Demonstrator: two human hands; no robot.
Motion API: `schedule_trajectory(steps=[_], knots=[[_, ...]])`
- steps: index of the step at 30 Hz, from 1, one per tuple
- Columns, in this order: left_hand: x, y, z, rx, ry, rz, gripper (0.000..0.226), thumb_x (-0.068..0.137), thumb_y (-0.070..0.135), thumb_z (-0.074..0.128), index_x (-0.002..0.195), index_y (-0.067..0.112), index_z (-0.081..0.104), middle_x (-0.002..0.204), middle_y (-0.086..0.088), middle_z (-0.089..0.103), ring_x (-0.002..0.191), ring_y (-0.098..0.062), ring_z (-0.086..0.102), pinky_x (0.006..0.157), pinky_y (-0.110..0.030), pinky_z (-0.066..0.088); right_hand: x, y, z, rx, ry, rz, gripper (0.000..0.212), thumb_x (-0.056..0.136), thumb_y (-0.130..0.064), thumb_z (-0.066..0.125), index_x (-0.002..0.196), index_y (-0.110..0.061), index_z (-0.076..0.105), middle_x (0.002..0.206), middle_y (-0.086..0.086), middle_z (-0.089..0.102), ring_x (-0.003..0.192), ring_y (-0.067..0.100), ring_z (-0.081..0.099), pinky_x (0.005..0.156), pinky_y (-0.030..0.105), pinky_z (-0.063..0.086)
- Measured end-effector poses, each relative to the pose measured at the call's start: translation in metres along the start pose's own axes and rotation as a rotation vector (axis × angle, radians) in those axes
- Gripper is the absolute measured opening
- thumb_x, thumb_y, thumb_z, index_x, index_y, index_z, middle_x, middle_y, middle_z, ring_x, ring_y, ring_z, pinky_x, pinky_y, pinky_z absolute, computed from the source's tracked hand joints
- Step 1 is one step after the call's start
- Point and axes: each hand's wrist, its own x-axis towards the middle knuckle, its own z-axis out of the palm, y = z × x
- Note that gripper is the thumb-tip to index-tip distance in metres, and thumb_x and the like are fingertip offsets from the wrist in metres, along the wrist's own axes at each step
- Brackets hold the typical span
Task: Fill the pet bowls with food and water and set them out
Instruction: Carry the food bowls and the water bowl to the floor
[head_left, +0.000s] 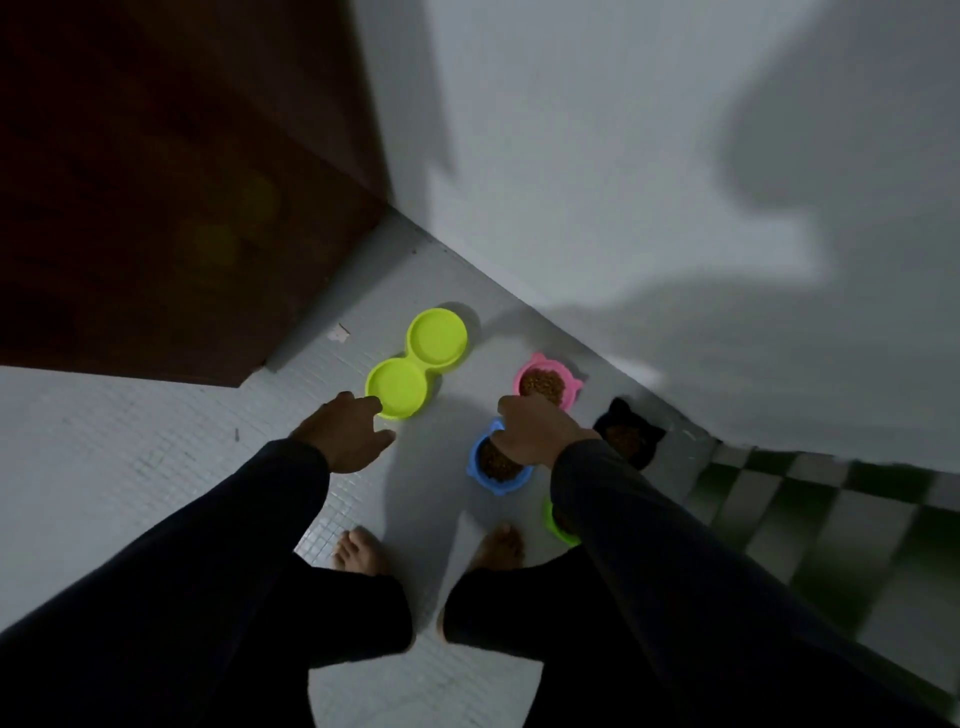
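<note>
On the tiled floor (130, 457), the left hand (345, 434) reaches with loosely spread fingers to the near rim of the yellow-green double bowl (415, 364). The right hand (535, 434) hangs over the blue bowl (480, 475) of kibble, its grip unclear. Pink bowl (545, 384) and black bowl (631, 436) sit near the wall (623, 182).

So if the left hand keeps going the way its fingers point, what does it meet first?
Most likely the near rim of the yellow-green double bowl; the left hand already has its fingertips at that edge, though contact is unclear.
</note>
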Motion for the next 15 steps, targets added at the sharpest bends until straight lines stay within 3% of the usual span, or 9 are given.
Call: schedule_trajectory(steps=[2, 9, 13, 15], knots=[[-0.035, 0.01, -0.02, 0.018, -0.013, -0.001, 0.059, 0.099, 0.052, 0.057, 0.145, 0.016, 0.049, 0.141, -0.021, 0.051, 0.128, -0.038, 0.055, 0.106, -0.046, 0.047, -0.04, -0.01, -0.02, 0.017, -0.011, 0.013, 0.024, 0.097, -0.031, 0.054, 0.112, -0.012, 0.056, 0.116, 0.013, 0.063, 0.091, 0.028, 0.059, 0.073, 0.034, 0.044], [-0.158, 0.062, -0.101, 0.091, -0.008, 0.043, 0.059, 0.098, 0.055, 0.057, 0.145, 0.02, 0.05, 0.144, -0.017, 0.053, 0.131, -0.035, 0.053, 0.108, -0.046, 0.046, -0.177, -0.043, -0.095, 0.068, 0.018, 0.056, 0.033, 0.097, -0.031, 0.054, 0.125, -0.013, 0.056, 0.125, 0.011, 0.063, 0.11, 0.03, 0.063, 0.095, 0.043, 0.053], [-0.212, 0.093, -0.153, 0.139, 0.034, 0.093, 0.073, 0.087, 0.068, 0.051, 0.142, 0.022, 0.052, 0.143, -0.014, 0.057, 0.129, -0.035, 0.054, 0.105, -0.047, 0.047, -0.247, -0.062, -0.143, 0.002, 0.146, 0.049, 0.04, 0.092, -0.042, 0.052, 0.122, -0.017, 0.06, 0.13, 0.011, 0.06, 0.116, 0.035, 0.06, 0.096, 0.046, 0.051], [-0.239, 0.113, -0.18, 0.18, 0.051, 0.132, 0.068, 0.092, 0.064, 0.054, 0.142, 0.017, 0.053, 0.145, -0.015, 0.057, 0.132, -0.035, 0.053, 0.106, -0.044, 0.046, -0.278, -0.07, -0.166, -0.058, 0.201, 0.055, 0.042, 0.09, -0.046, 0.048, 0.12, -0.019, 0.06, 0.124, 0.01, 0.059, 0.115, 0.036, 0.057, 0.095, 0.047, 0.048]])
